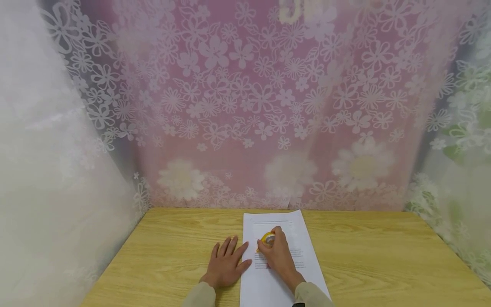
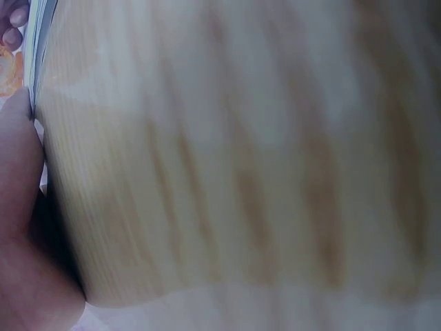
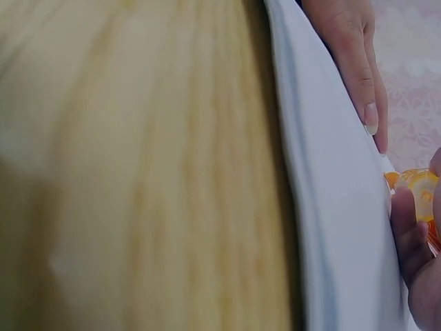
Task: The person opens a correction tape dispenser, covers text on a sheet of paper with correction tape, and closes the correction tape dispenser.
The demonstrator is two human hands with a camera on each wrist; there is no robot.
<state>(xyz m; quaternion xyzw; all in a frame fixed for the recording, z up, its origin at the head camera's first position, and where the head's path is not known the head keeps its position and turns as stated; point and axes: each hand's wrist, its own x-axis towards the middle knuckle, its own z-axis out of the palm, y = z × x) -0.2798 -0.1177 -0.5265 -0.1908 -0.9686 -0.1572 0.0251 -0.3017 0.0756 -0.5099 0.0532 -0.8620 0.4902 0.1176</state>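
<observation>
A stack of white printed sheets (image 1: pixel 251 290) lies lengthwise on the table, lines of small text on its top page. On that page my right hand (image 1: pixel 281 258) grips a yellow-orange correction tape dispenser (image 1: pixel 265 236) between thumb and fingers, its tip down at the text. Flat with spread fingers, my left hand (image 1: pixel 225 269) rests on the table, thumb and forefinger touching the sheets' left edge. The right wrist view catches the dispenser's see-through orange case (image 3: pixel 422 187) and part of the right hand (image 3: pixel 413 241); the hand hides some of the text.
The wood-grain table (image 1: pixel 383 260) extends to both sides of the sheets. Behind it hangs a pink flower-patterned curtain (image 1: pixel 245 170), with pale sheeting (image 1: pixel 57 192) at the left and more at the right. The stack's edge (image 3: pixel 296 172) stands slightly above the tabletop.
</observation>
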